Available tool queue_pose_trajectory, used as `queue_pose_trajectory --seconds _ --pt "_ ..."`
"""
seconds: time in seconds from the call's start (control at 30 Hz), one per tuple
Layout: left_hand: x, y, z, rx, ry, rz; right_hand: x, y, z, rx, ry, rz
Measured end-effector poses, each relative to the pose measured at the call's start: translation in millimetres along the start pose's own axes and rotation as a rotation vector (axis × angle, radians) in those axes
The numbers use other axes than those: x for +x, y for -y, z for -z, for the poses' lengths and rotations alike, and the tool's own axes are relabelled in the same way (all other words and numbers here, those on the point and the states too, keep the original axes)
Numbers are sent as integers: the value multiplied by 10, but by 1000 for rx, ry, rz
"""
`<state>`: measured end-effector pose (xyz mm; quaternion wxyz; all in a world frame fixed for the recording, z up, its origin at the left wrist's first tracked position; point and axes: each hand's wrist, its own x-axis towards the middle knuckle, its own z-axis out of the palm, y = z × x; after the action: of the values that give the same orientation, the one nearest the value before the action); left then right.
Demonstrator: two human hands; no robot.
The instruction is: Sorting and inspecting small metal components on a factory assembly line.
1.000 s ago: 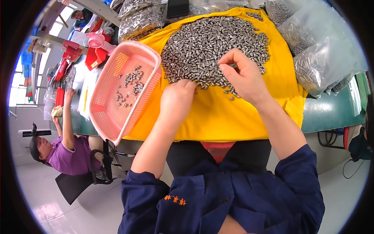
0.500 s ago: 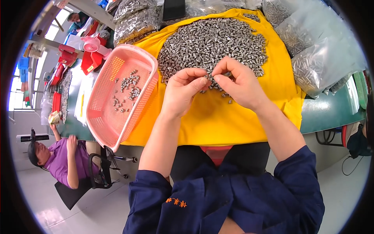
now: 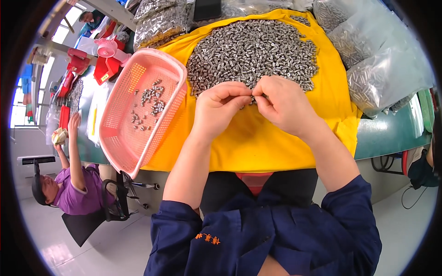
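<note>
My left hand [image 3: 216, 110] and my right hand [image 3: 286, 103] meet fingertip to fingertip at the near edge of a wide pile of small silvery metal cylinders [image 3: 248, 50]. Thumb and forefinger of the left hand are closed in a pinch, with a small dark metal part just showing at the tips. The right hand's fingers are curled and pinched against the same spot, and what they grip is hidden. The pile lies on a yellow cloth [image 3: 258, 147]. Left of it, a pink plastic basket [image 3: 120, 103] holds a loose scatter of similar metal pieces [image 3: 152, 99].
Clear bags full of metal parts [image 3: 368, 83] stand on the green table [image 3: 386, 138] at the right. More bagged parts [image 3: 161, 25] and a dark phone [image 3: 207, 9] are at the back. A pink fan [image 3: 107, 48] stands beyond the basket. A person in purple [image 3: 80, 191] sits at the left.
My fingertips have come closer together, the right hand shifting slightly down and its fingers curling in. The seated person's raised hand has moved up toward the table.
</note>
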<state>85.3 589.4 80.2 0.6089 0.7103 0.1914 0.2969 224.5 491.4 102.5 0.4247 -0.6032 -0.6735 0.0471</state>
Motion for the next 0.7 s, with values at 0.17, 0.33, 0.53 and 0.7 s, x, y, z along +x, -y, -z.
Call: queue_pose_trajectory --seconds 0.17,0.33,0.53,0.7 --pt "33 52 35 -75 -3 26 33 -30 -68 79 -10 -31" --pt "35 -39 -28 390 10 -117 20 -49 -18 70 40 -144" --pt "0 -12 15 17 -55 183 -2 15 50 176 -32 -280" --pt "-11 -23 39 -275 -7 255 -19 19 5 337 -65 -288"
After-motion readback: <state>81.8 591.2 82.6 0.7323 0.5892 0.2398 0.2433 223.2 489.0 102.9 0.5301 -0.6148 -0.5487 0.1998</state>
